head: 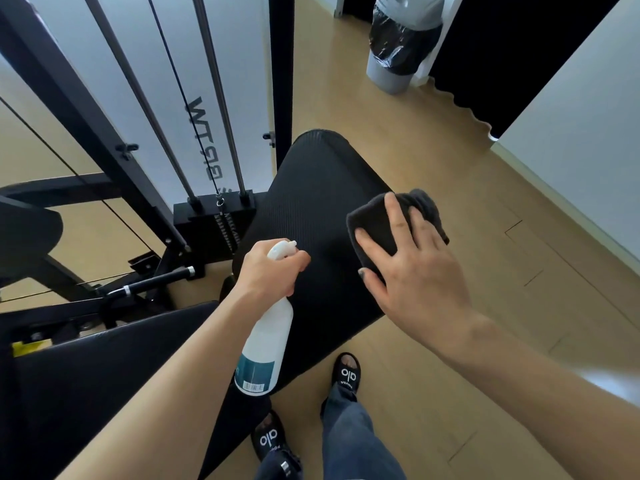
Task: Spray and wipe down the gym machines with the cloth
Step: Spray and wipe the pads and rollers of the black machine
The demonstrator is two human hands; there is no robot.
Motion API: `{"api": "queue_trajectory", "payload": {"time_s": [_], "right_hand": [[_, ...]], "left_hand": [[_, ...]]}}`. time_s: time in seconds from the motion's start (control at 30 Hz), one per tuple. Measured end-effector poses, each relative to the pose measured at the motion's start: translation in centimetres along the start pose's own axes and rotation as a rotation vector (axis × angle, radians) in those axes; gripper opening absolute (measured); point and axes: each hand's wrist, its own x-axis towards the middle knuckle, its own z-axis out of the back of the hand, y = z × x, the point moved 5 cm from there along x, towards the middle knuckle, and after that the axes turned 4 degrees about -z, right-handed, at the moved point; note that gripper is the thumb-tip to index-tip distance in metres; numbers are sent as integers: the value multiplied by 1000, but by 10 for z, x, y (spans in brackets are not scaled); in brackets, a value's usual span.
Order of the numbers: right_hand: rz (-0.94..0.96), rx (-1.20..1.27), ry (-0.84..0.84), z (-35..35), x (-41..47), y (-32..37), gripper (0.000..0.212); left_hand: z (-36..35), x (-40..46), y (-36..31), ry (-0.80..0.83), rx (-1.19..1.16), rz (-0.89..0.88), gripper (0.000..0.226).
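A black padded bench (311,188) runs from the centre down toward my feet. My left hand (270,268) grips the neck and trigger of a white spray bottle (266,344), nozzle pointing over the pad. My right hand (412,268) presses a dark grey cloth (381,216) flat on the pad's right edge, fingers spread and straight. The cloth bunches up beyond my fingertips.
A black cable machine frame (114,140) with steel guide rods and a weight stack (214,220) stands left of the pad. Another black seat pad (104,368) lies at lower left. A grey bin (401,43) with a plastic liner stands on the wooden floor at the back.
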Motion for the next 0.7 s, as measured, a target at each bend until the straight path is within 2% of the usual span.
{"api": "queue_trajectory", "payload": {"time_s": [0.3, 0.5, 0.7], "right_hand": [[109, -84, 96, 1, 99, 27, 59], [159, 12, 216, -3, 183, 44, 61], [116, 118, 214, -3, 160, 36, 57]], "left_hand": [[3, 20, -1, -26, -12, 16, 17], [2, 16, -5, -76, 2, 41, 20], [4, 2, -7, -83, 9, 50, 18]]}}
